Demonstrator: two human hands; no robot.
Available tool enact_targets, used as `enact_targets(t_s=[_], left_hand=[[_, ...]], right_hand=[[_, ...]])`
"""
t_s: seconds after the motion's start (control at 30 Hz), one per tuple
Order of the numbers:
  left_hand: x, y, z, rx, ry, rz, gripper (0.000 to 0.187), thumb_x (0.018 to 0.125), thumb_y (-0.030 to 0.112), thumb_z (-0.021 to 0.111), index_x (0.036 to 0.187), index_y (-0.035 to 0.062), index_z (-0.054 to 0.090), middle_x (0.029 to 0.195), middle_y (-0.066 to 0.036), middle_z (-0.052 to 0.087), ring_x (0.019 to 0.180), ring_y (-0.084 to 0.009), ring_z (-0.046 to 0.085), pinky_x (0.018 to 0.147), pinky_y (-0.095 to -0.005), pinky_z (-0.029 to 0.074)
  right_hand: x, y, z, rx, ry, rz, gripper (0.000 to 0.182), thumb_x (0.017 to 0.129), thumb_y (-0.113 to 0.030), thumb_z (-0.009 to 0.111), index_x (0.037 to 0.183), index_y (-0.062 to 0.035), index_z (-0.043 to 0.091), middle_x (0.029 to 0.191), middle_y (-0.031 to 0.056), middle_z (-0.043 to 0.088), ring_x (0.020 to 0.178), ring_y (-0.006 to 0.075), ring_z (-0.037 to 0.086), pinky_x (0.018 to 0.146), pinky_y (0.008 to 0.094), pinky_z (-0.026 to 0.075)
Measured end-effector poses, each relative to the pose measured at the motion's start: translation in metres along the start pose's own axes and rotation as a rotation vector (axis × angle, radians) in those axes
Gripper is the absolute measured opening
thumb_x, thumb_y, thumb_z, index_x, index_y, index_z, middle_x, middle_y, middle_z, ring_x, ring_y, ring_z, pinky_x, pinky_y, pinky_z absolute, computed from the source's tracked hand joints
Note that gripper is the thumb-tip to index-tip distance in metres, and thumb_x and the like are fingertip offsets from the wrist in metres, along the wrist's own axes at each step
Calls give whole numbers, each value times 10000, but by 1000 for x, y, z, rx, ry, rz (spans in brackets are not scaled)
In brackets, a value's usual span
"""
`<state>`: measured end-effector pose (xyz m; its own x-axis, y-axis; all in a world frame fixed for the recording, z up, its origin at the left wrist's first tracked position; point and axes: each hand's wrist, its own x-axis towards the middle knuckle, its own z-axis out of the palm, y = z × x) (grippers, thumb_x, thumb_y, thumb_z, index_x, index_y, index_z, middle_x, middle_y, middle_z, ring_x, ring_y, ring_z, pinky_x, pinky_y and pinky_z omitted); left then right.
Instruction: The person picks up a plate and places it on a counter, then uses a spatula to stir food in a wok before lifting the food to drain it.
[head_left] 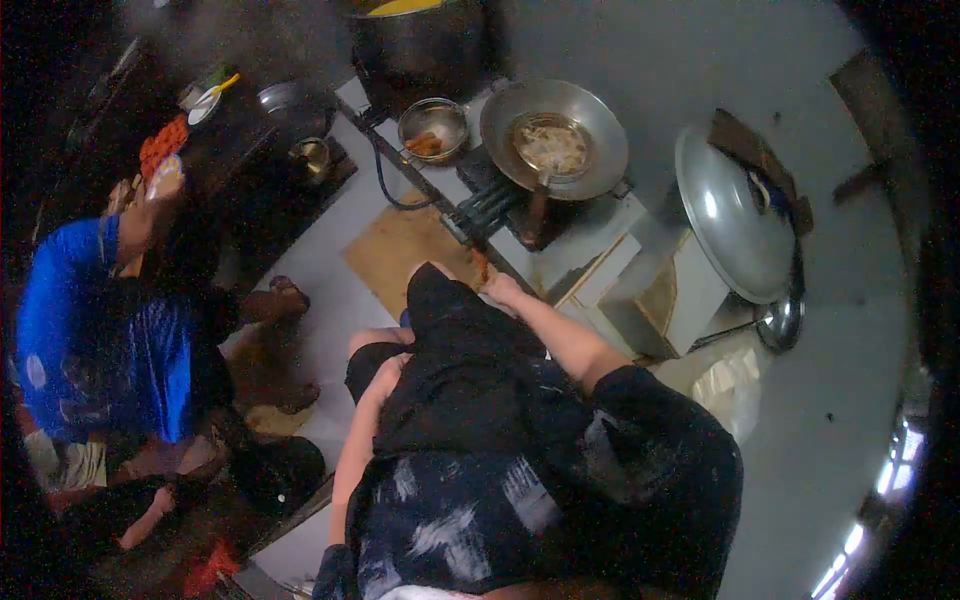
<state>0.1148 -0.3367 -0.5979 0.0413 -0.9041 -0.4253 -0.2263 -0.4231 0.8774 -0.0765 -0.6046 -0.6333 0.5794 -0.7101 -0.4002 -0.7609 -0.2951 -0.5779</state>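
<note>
My right hand [503,288] is stretched forward beside my knee, with its fingers closed. A narrow orange-brown thing [481,264] shows at its fingertips; its kind is not clear. Ahead, a metal wok [609,150] sits on a gas burner [487,205], with bubbling oil [550,146] in its middle. A brown handle [537,210] sticks out over the wok's near side. Left of the wok, a small strainer bowl [434,110] holds orange-brown fried pieces [424,145]. My left hand [390,375] rests on my thigh at the dark clothing, its fingers too blurred to read.
A large wok lid [735,240] leans at the right, beside a ladle [780,325] and a white plastic bag [727,385]. Cardboard [395,245] lies on the floor ahead. A big pot [415,50] stands behind. Another person in blue [75,330] sits at the left.
</note>
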Motion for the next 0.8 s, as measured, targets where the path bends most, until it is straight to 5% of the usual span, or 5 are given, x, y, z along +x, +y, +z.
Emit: enact_targets(t_s=[0.07, 0.23, 0.37, 0.67, 0.8], left_hand=[[1, 3, 3, -2, 10, -12, 277, 776, 140, 455, 979, 0, 580, 961, -161, 588, 914, -262, 556, 810, -328, 402], [-12, 0, 0, 479, 306, -112, 243, 767, 201, 530, 929, 30, 589, 934, -148, 576, 913, -284, 547, 821, -383, 402], [-68, 28, -23, 908, 383, -122, 272, 757, 145, 536, 1025, 105, 563, 1029, -110, 542, 961, -279, 519, 838, -441, 389], [-194, 110, -40, 1199, -358, -122, 1019, 606, 196, 712, 1360, 48, 43, 1420, -141, 96, 1285, -253, 220, 991, -462, 270], [-197, 115, -36, 1034, -270, -97, 1165, 498, 252, 783, 1358, 35, 27, 1421, -153, 70, 1298, -264, 177, 992, -474, 260]], right_hand=[[10, 14, 15, -36, -152, 63, 314, 774, -316, 497, 817, -25, 605, 885, 201, 594, 873, 340, 558, 735, 397, 445], [16, -40, 19, 72, 204, -65, 188, 703, -216, 604, 776, -43, 603, 807, 153, 565, 801, 304, 543, 731, 386, 438], [-14, -103, -7, -5, 267, -485, 174, 738, -220, 588, 745, -47, 598, 809, 134, 570, 842, 296, 537, 742, 388, 418], [-20, -133, 22, -201, -277, -692, 253, 759, -329, 583, 865, -103, 623, 1019, 72, 582, 1158, 292, 404, 910, 521, 292], [-16, -130, 28, -326, -323, -679, 377, 783, -410, 531, 1049, -148, 589, 1221, 48, 483, 1243, 250, 302, 1013, 518, 146]])
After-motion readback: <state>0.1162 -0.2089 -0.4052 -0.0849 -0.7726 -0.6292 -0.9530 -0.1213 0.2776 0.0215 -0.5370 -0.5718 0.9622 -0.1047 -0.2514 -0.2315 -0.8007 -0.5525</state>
